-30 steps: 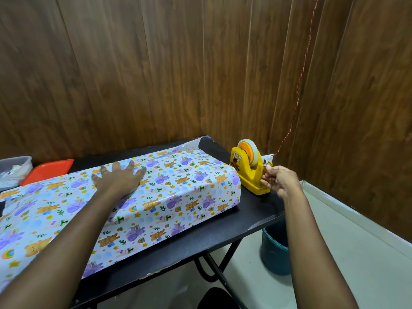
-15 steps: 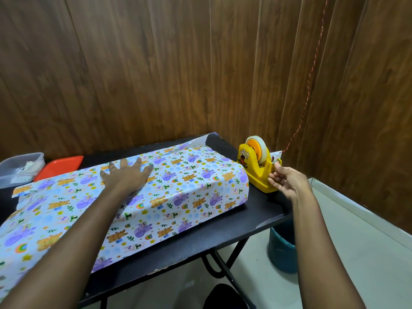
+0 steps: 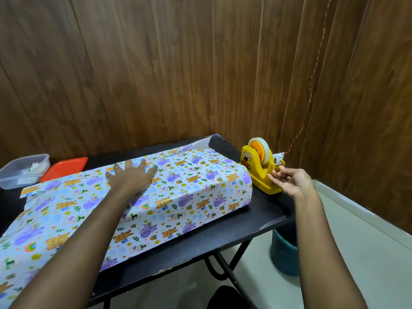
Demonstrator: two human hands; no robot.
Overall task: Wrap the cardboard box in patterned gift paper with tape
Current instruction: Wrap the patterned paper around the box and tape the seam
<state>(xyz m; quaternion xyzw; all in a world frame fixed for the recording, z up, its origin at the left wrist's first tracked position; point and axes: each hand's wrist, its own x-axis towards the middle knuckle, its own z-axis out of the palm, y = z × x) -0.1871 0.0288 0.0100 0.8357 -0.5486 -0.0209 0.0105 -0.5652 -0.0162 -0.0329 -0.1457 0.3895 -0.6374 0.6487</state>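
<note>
Clearly the work is at an early stage. The cardboard box itself is hidden, because the patterned gift paper (image 3: 189, 197) is laid over its top and bends down its front side and its right end. The left hand (image 3: 133, 177) lies flat on top of the box with the fingers spread and straight, and it presses the sheet down. To the left of the box a long part of the sheet spreads loose over the desk (image 3: 223, 239) and hangs past the front edge. No piece of tape can be seen on the paper, so probably the seam and both ends are not yet closed.

Just to the right of the box stands a yellow tape dispenser (image 3: 258, 172) with a pale tape roll (image 3: 264, 150). The right hand (image 3: 289, 180) is at its cutter, the fingers curled and the thumb and forefinger close together. Whether a strip is between them cannot be told, as it would be too thin to show. The step in hand seems to be taking the first piece of tape.

The desk is black and has folding metal legs. Behind the box and to its left lie a clear plastic container (image 3: 22, 170) and a red tray (image 3: 64, 168). Dark wooden panels (image 3: 178, 74) make the walls, and a thin red cord (image 3: 312, 85) hangs down above the dispenser. Below the box and to its right, a blue-green bin (image 3: 284, 253) stands on the pale floor (image 3: 367, 241).
</note>
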